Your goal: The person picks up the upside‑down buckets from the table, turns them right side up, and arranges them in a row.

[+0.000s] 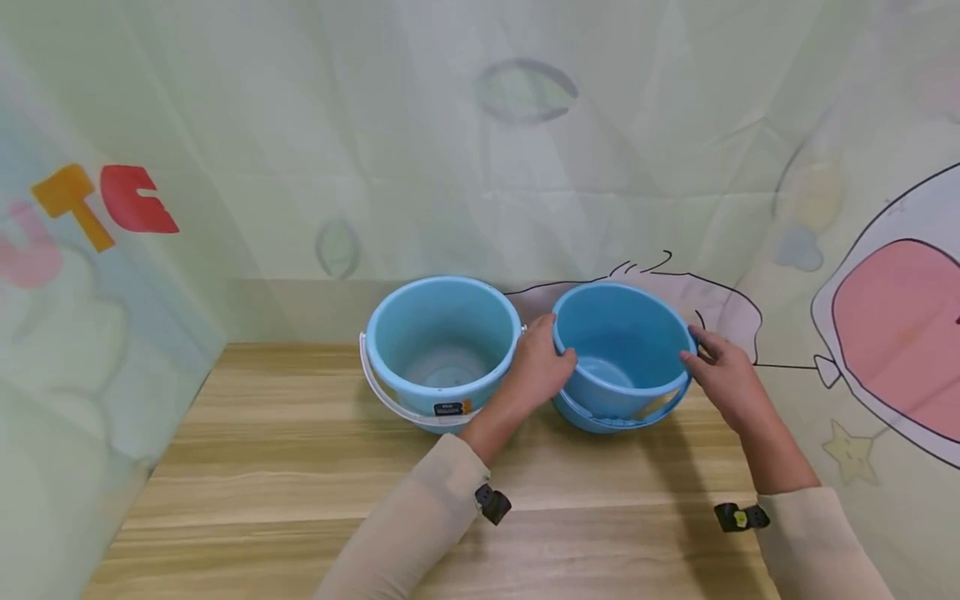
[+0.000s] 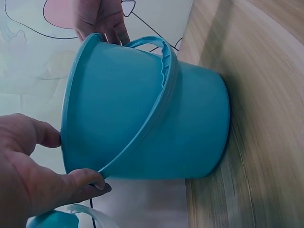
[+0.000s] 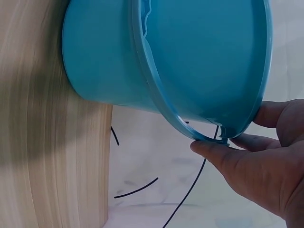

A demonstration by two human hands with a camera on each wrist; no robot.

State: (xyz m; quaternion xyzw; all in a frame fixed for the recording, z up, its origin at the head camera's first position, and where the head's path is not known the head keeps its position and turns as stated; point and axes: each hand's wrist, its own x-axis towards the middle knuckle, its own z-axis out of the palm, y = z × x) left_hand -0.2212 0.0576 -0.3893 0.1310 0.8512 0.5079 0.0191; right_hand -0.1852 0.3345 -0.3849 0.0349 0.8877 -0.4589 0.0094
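Observation:
A darker blue bucket [image 1: 618, 333] stands on the wooden table at the right, its blue handle [image 1: 637, 422] hanging down over the front. On its left rim, my left hand [image 1: 542, 358] pinches the edge between thumb and fingers. My right hand [image 1: 723, 371] grips the opposite rim, with the fingers close to the handle's pivot [image 3: 222, 137] in the right wrist view. Just left of it stands a lighter blue bucket [image 1: 405, 333] with a white handle [image 1: 382, 396] and a dark label [image 1: 448, 409]. The insides of both buckets look empty.
The wood-grain table [image 1: 285, 475] runs back to a printed cloth backdrop [image 1: 420, 150] right behind the buckets. More cloth hangs along the left and right sides. A dark strap [image 1: 492, 504] sits on the left sleeve and another strap [image 1: 741, 517] on the right.

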